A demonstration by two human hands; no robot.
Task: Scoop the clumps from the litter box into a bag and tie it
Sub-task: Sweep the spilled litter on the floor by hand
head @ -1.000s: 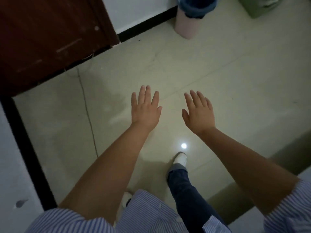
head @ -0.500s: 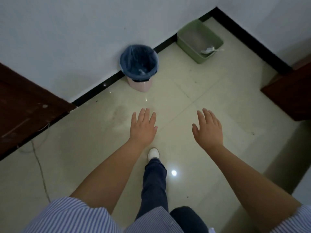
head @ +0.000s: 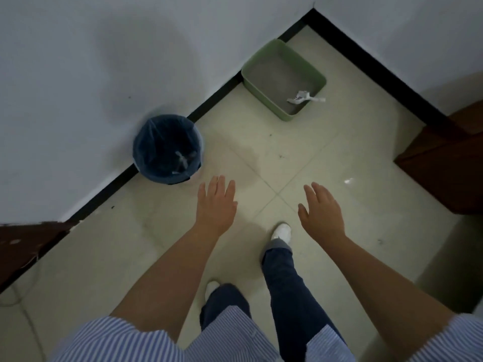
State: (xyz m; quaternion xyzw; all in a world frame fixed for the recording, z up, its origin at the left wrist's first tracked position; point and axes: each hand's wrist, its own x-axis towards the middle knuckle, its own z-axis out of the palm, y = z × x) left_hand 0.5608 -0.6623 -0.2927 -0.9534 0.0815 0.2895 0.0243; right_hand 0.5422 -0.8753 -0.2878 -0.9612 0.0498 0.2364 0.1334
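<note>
Approach step: both hands, left (head: pixel 216 205) and right (head: pixel 322 212), are spread and empty. Next, reach the green litter box (head: pixel 283 78) and its white scoop (head: pixel 303 97).

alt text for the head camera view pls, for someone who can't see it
A person's empty left hand and right hand stretch out, fingers spread, above a pale tiled floor. Ahead, a green litter box with a white scoop sits in the corner, and a bin lined with a blue bag stands against the wall to its left.
</note>
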